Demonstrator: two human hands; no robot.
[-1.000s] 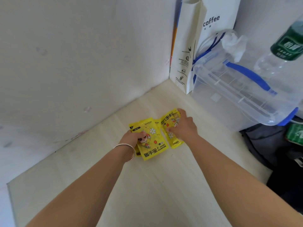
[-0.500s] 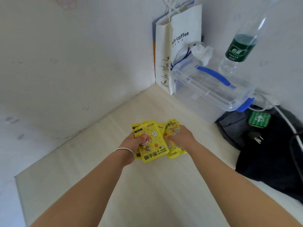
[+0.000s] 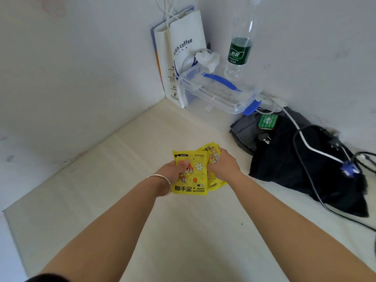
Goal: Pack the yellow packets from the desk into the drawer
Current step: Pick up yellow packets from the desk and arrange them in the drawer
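Yellow packets [image 3: 192,176], centre of the frame: a small stack printed "HAND WARMER", held just above the desk [image 3: 126,200], front packet facing me, others fanned behind it to the right. My left hand [image 3: 173,170] grips the left side of the front packet, thumb pressed on its printed face. My right hand [image 3: 222,166] is closed on the rear packets at the stack's right edge; fingers curl over their top. The two hands sit close together, each clamped on the stack. A bangle [image 3: 162,185] circles my left wrist. The desk is pale wood and fills the lower and middle frame; white walls meet in a corner at upper centre. In that corner stands a paper bag [image 3: 183,49] marked "coffee". Just right of it, a clear box [image 3: 215,94] with a blue handle and clips, a crumpled tissue [image 3: 207,58] on its far end. Behind the box, a bottle [image 3: 240,49] with a green label stands upright. At the right of the frame, dark cloth [image 3: 295,165] lies on the desk, with a green card [image 3: 268,121] on top and cables [image 3: 305,143] across it.
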